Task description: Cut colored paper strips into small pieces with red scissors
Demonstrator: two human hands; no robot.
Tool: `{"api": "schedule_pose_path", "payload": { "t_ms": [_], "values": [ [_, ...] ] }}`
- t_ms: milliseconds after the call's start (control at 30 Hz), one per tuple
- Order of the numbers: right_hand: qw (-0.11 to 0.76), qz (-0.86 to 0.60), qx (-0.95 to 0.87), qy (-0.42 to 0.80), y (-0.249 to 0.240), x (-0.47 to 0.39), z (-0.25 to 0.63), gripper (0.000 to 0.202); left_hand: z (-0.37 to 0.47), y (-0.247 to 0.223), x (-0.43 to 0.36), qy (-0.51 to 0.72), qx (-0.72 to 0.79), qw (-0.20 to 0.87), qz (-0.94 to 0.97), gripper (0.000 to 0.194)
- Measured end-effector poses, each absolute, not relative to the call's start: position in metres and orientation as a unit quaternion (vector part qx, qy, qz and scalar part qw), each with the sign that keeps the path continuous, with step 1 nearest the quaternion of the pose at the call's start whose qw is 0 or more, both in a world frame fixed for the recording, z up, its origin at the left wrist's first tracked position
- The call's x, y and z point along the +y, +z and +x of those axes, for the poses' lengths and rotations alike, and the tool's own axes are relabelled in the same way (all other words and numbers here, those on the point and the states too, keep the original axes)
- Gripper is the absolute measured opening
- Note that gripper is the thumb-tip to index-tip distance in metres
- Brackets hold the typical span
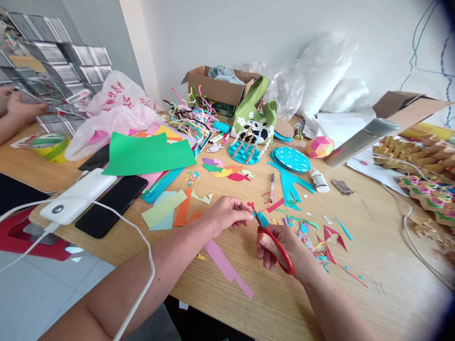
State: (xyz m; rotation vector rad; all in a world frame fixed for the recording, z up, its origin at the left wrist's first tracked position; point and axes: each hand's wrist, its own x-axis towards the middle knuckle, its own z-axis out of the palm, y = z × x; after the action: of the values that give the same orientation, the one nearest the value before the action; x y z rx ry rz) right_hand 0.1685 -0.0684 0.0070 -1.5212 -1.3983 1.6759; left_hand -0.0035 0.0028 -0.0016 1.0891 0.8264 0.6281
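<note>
1. Red-handled scissors point(275, 240) were gripped in the right hand point(279, 248), fingers curled around the handles; blades were pointed up and away, at the left fingertips.
2. Left hand point(227, 215) was held in a narrow pinch, with a small red paper piece point(250, 204) at the fingertips, right by the blade tips, above the wooden table point(355, 303).
3. Lilac paper strip point(223, 265) was laid flat between the forearms, on the near side of the hands.
4. Multicolored paper scraps point(314, 239) were scattered beside the right hand, on its right.
5. Paper fish cutouts point(227, 172) were grouped beyond the left hand; a confetti heap point(192, 178) was placed just left of them.
6. Pen point(272, 187) was laid beyond the scissors; white glue bottle point(320, 181) was tipped on its side, farther right.
7. Blue spotted discs point(292, 159) were stacked behind the pen, near the green panda bag point(261, 111).
8. Green paper sheet point(149, 155) was spread over other colored sheets, far left; black phone point(111, 208) and white power bank point(78, 196) were set nearby.
9. Another person's hand point(26, 106) was seen at the left edge, well apart.
</note>
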Motion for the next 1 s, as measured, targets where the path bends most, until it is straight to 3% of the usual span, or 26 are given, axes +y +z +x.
{"api": "schedule_pose_path", "payload": {
  "t_ms": [233, 1000],
  "values": [
    [0.241, -0.564, -0.505, 0.608, 0.0048, -0.0671, 0.1688, 0.052, -0.0038, 0.0015, 0.0029, 0.295, 0.408, 0.667, 0.549, 0.016],
    [0.243, -0.573, -0.490, 0.611, 0.0090, -0.0685, 0.1668, 0.046, -0.0028, -0.0013, 0.0033, 0.306, 0.399, 0.695, 0.515, 0.014]
  ]
}}
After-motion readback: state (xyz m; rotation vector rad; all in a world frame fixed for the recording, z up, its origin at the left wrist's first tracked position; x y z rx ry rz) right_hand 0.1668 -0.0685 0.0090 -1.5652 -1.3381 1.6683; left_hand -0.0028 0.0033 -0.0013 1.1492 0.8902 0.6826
